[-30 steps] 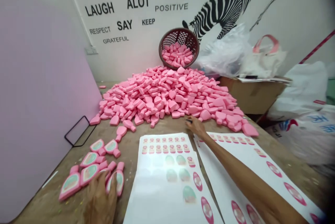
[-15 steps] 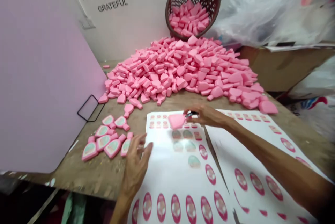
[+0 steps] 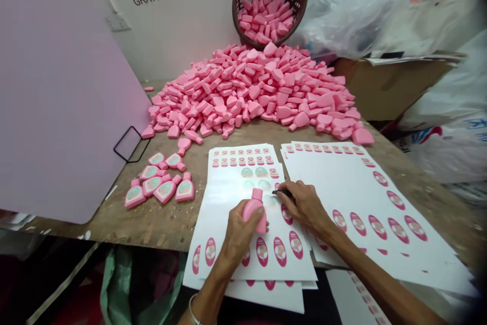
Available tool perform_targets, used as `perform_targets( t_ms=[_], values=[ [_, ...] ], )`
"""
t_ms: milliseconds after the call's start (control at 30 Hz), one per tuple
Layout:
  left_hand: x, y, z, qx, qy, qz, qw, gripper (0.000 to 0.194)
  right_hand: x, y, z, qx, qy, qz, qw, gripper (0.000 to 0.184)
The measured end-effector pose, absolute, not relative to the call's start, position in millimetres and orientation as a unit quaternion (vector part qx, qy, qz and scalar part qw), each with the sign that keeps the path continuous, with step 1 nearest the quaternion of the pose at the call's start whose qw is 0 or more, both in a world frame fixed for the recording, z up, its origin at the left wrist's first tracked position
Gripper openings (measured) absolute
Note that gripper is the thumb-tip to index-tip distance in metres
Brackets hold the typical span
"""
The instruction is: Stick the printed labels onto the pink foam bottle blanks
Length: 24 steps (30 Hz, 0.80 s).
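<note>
On the left of the tabletop (image 3: 163, 226), stickered pink bottles (image 3: 184, 191) lie close together. Further right, the left hand (image 3: 239, 229) has its fingers wrapped around a plain pink bottle (image 3: 251, 208) over a sticker sheet (image 3: 222, 203). Beside it, the right hand (image 3: 309, 207) pinches a thin dark tool (image 3: 282, 192), maybe tweezers.

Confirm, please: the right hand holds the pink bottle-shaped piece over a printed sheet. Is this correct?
Not the right hand: in the head view, the left hand holds the pink bottle-shaped piece over a printed sheet; the right holds a thin dark tool.
</note>
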State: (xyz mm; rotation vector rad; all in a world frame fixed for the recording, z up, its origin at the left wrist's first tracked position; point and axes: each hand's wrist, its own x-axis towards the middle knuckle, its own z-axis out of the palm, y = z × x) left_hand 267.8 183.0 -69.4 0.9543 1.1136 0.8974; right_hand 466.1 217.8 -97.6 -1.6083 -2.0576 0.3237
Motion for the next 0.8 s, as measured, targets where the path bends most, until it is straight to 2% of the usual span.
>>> perform_targets(
  t_ms=[200,700,800],
  values=[
    [287.1,189.6,-86.0,0.440,0.487,0.412,0.632,0.038,459.3,207.9,-105.3,-0.578,-0.782,0.002,0.234,0.014],
    [285.3,191.9,-86.3,0.448,0.491,0.396,0.634,0.044,459.4,214.2,-105.3,-0.571,-0.753,0.143,0.295,0.008],
    [284.6,191.8,-85.4,0.444,0.487,0.401,0.636,0.044,456.4,211.5,-102.4,-0.575,-0.757,0.090,0.297,0.010]
  ],
)
